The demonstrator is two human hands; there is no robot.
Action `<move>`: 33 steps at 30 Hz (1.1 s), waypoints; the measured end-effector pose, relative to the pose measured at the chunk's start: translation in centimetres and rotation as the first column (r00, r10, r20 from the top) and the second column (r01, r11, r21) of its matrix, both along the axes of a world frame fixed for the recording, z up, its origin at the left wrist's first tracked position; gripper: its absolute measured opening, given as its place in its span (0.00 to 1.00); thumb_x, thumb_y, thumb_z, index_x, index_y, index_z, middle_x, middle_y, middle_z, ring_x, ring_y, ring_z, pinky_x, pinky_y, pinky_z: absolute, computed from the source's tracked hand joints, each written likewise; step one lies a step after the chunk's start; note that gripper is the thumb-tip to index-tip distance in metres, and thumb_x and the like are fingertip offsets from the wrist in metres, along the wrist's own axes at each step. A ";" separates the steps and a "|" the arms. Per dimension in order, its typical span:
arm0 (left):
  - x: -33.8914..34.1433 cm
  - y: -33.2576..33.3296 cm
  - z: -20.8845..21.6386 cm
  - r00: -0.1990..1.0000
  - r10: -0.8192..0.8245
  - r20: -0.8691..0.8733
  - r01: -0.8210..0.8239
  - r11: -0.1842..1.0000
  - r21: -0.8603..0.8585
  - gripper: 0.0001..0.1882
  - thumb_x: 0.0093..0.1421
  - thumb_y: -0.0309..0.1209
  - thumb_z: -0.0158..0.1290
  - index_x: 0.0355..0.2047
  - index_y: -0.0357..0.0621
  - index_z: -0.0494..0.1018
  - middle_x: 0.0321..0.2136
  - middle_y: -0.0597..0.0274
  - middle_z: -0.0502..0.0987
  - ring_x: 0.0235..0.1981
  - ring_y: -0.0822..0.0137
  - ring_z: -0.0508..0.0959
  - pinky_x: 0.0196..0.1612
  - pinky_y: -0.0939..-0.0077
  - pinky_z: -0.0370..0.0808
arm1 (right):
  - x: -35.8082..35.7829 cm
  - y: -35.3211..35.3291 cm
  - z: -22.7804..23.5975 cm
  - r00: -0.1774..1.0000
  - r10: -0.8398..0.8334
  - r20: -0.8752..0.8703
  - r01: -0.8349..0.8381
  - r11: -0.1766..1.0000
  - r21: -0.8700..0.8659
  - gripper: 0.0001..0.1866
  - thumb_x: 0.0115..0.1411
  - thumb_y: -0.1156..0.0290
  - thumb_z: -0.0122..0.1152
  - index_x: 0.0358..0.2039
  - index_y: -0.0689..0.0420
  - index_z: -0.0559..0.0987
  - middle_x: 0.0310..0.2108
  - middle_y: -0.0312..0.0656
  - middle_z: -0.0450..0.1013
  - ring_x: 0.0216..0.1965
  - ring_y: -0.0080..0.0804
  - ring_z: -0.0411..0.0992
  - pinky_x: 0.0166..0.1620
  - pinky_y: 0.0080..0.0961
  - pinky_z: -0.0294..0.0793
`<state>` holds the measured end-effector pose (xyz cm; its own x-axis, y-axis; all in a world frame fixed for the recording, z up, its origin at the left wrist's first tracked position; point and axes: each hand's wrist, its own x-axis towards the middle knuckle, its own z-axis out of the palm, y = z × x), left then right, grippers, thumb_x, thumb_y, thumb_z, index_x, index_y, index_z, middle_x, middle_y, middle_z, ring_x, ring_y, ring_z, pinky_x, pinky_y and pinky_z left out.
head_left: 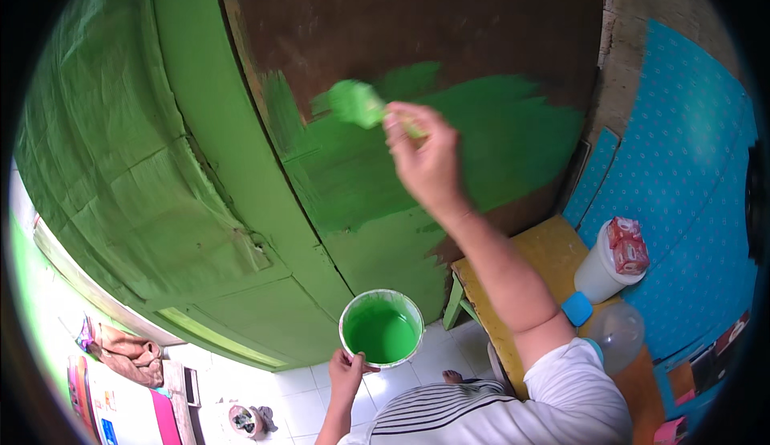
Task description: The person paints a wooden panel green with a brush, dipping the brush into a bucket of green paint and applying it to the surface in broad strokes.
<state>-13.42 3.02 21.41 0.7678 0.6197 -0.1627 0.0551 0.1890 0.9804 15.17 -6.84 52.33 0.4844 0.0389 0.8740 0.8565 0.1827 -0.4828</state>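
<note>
A paintbrush (358,104) loaded with bright green paint is gripped by its handle in my right hand (427,152), slightly blurred. Its bristles are at the brown wooden panel (401,20), near the upper left edge of a freshly painted green patch (489,136); whether they touch it I cannot tell. Lower down, my left hand (347,374) holds the rim of a white paint bucket (418,317), thumb over the edge. Green paint (383,333) lies inside the bucket.
Left of the panel is a green-painted frame with a wrinkled green sheet (120,148). At right, a yellow table (553,244) carries a white container (600,273) with red packets and a clear round jar (618,337). Blue patterned sheeting (674,164) covers the right wall. A pot (245,421) stands on the tiles.
</note>
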 end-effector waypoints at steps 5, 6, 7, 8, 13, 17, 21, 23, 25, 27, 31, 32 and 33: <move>1.1 0.0 0.0 0.998 0.002 -0.063 0.016 0.960 0.281 0.12 0.61 0.28 0.56 0.27 0.36 0.64 0.18 0.58 0.74 0.21 0.69 0.78 0.23 0.72 0.76 | 5.8 -9.4 0.3 0.978 -0.193 -0.079 0.196 0.980 0.027 0.13 0.65 0.67 0.61 0.43 0.64 0.79 0.30 0.42 0.79 0.26 0.20 0.75 0.28 0.18 0.76; 1.1 0.2 -1.0 0.999 0.028 -0.037 -0.016 0.956 0.292 0.13 0.61 0.30 0.57 0.26 0.37 0.65 0.16 0.57 0.75 0.21 0.71 0.78 0.21 0.75 0.72 | 5.6 -10.7 0.6 0.974 -0.199 -0.104 0.203 0.979 0.025 0.14 0.64 0.67 0.62 0.44 0.63 0.80 0.29 0.42 0.79 0.26 0.20 0.75 0.29 0.18 0.77; 1.1 0.8 -2.2 0.999 0.037 -0.018 -0.031 0.962 0.272 0.13 0.61 0.31 0.57 0.26 0.37 0.65 0.16 0.57 0.75 0.20 0.70 0.79 0.21 0.75 0.71 | 5.4 -11.3 0.5 0.975 -0.159 -0.153 0.166 0.986 0.030 0.13 0.64 0.67 0.62 0.43 0.64 0.80 0.30 0.43 0.79 0.27 0.20 0.75 0.30 0.17 0.77; 1.3 0.4 -1.1 0.998 0.020 -0.061 -0.008 0.980 0.200 0.13 0.61 0.30 0.56 0.26 0.38 0.64 0.16 0.57 0.75 0.20 0.68 0.81 0.21 0.75 0.72 | 5.0 -12.0 0.1 0.974 -0.181 -0.135 0.182 0.983 -0.004 0.13 0.65 0.67 0.61 0.43 0.65 0.80 0.31 0.43 0.79 0.28 0.20 0.75 0.31 0.17 0.78; 1.9 -0.3 1.8 1.000 0.013 -0.002 -0.013 0.994 0.106 0.10 0.62 0.25 0.53 0.28 0.36 0.63 0.21 0.59 0.74 0.23 0.66 0.82 0.24 0.77 0.76 | -2.9 -12.4 -3.5 0.928 -0.070 -0.367 -0.077 0.925 -0.371 0.11 0.65 0.70 0.59 0.43 0.63 0.81 0.31 0.42 0.79 0.27 0.19 0.73 0.28 0.16 0.74; 2.3 -1.2 2.3 0.999 0.009 0.033 -0.012 0.996 0.091 0.10 0.62 0.24 0.53 0.28 0.37 0.63 0.22 0.59 0.74 0.23 0.67 0.82 0.24 0.77 0.77 | -7.9 -8.1 -10.7 0.901 -0.078 -0.427 -0.293 0.616 -0.732 0.11 0.59 0.69 0.62 0.39 0.61 0.82 0.22 0.42 0.78 0.21 0.22 0.74 0.27 0.21 0.73; 2.3 -2.1 2.8 1.000 0.018 0.015 -0.020 0.996 0.092 0.11 0.61 0.25 0.54 0.27 0.37 0.62 0.21 0.61 0.72 0.23 0.68 0.82 0.24 0.78 0.76 | -8.4 -3.2 -18.1 0.916 -0.046 -0.399 -0.362 0.333 -0.871 0.12 0.54 0.68 0.59 0.32 0.64 0.81 0.24 0.57 0.76 0.25 0.52 0.77 0.32 0.39 0.77; 2.5 -2.6 3.2 1.000 0.018 0.011 -0.019 0.995 0.096 0.12 0.61 0.25 0.54 0.26 0.38 0.61 0.20 0.62 0.72 0.23 0.69 0.82 0.23 0.78 0.76 | -7.6 -2.1 -22.2 0.962 -0.058 -0.268 -0.245 0.256 -0.935 0.12 0.54 0.68 0.59 0.30 0.64 0.81 0.25 0.57 0.76 0.27 0.54 0.77 0.35 0.42 0.78; 1.7 -1.9 3.8 1.000 0.015 -0.013 -0.014 0.994 0.105 0.13 0.61 0.26 0.55 0.26 0.38 0.61 0.19 0.62 0.71 0.22 0.69 0.81 0.22 0.78 0.76 | -7.8 -0.3 -24.7 0.978 -0.063 -0.201 -0.187 0.181 -0.966 0.12 0.54 0.68 0.58 0.29 0.65 0.80 0.25 0.58 0.76 0.29 0.56 0.77 0.36 0.45 0.78; 1.4 -2.0 3.8 0.999 0.031 -0.027 -0.027 0.990 0.137 0.13 0.61 0.26 0.55 0.25 0.38 0.61 0.18 0.62 0.71 0.22 0.69 0.81 0.22 0.78 0.76 | -8.0 0.4 -25.6 0.983 -0.067 -0.169 -0.163 0.095 -0.982 0.12 0.54 0.67 0.58 0.27 0.66 0.79 0.25 0.59 0.76 0.29 0.56 0.77 0.37 0.45 0.78; 1.0 -1.9 2.9 0.997 0.069 -0.031 -0.064 0.987 0.146 0.14 0.60 0.27 0.56 0.25 0.38 0.61 0.17 0.63 0.70 0.21 0.69 0.81 0.21 0.77 0.76 | -8.4 0.5 -25.0 0.979 -0.038 -0.201 -0.194 0.133 -0.972 0.11 0.55 0.68 0.58 0.29 0.64 0.80 0.27 0.57 0.77 0.31 0.55 0.77 0.38 0.45 0.77; 0.7 -1.4 2.9 0.997 0.069 -0.029 -0.064 0.988 0.139 0.14 0.60 0.27 0.56 0.25 0.38 0.61 0.17 0.63 0.70 0.21 0.69 0.81 0.21 0.77 0.76 | -8.8 0.7 -24.3 0.975 -0.036 -0.220 -0.211 0.166 -0.963 0.11 0.55 0.68 0.58 0.30 0.64 0.80 0.27 0.56 0.77 0.31 0.55 0.77 0.38 0.44 0.77; 0.6 -1.2 2.9 0.997 0.076 -0.024 -0.073 0.988 0.133 0.14 0.60 0.27 0.56 0.25 0.38 0.61 0.17 0.63 0.70 0.21 0.69 0.81 0.21 0.77 0.76 | -8.9 0.7 -23.5 0.971 -0.026 -0.236 -0.226 0.198 -0.954 0.11 0.56 0.68 0.58 0.31 0.63 0.80 0.27 0.56 0.77 0.31 0.55 0.77 0.38 0.43 0.77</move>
<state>-12.83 1.78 24.32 0.7148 0.6925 -0.0972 0.0742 0.0630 0.9952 6.25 -6.16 28.78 0.5245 0.8513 0.0114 0.7561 -0.4596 -0.4660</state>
